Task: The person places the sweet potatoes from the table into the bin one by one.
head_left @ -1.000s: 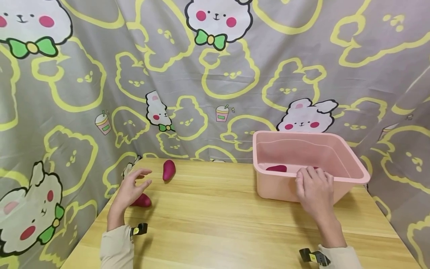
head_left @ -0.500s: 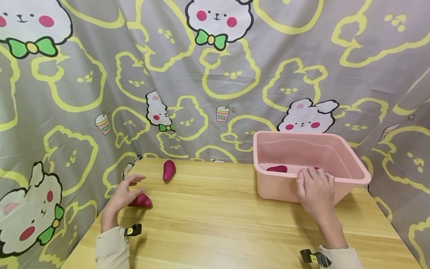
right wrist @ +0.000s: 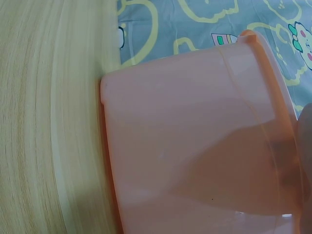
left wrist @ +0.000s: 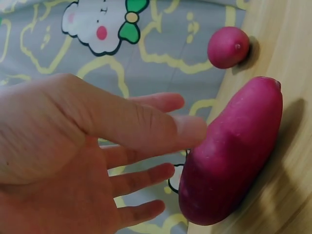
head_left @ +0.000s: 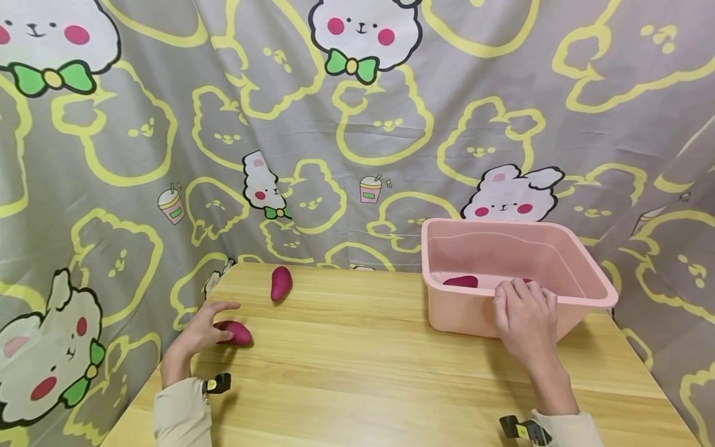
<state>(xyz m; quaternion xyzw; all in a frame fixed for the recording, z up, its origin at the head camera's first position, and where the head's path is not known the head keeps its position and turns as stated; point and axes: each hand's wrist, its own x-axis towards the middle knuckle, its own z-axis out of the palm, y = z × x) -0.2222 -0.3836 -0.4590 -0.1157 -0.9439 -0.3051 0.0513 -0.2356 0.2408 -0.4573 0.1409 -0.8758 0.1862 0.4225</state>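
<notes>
On the left of the table, my left hand (head_left: 198, 332) reaches beside a purple-red sweet potato (head_left: 241, 335), fingers spread and the thumb tip overlapping it. The left wrist view shows the same hand (left wrist: 73, 141) with thumb and fingers apart at the near side of the sweet potato (left wrist: 239, 151). A second sweet potato (head_left: 281, 284) lies farther back. My right hand (head_left: 525, 313) grips the front rim of a pink plastic bin (head_left: 460, 313), fingers curled over the edge. Inside lies one sweet potato (head_left: 460, 281); a bit of another (head_left: 527, 280) shows behind the knuckles.
The wooden table (head_left: 346, 372) runs between the two hands. A grey curtain (head_left: 357, 143) printed with yellow outlines and white rabbits hangs around its back and sides, close behind the bin.
My left hand has come down and slightly toward me, to the near sweet potato, and its thumb now overlaps it. My right hand stays on the bin's rim.
</notes>
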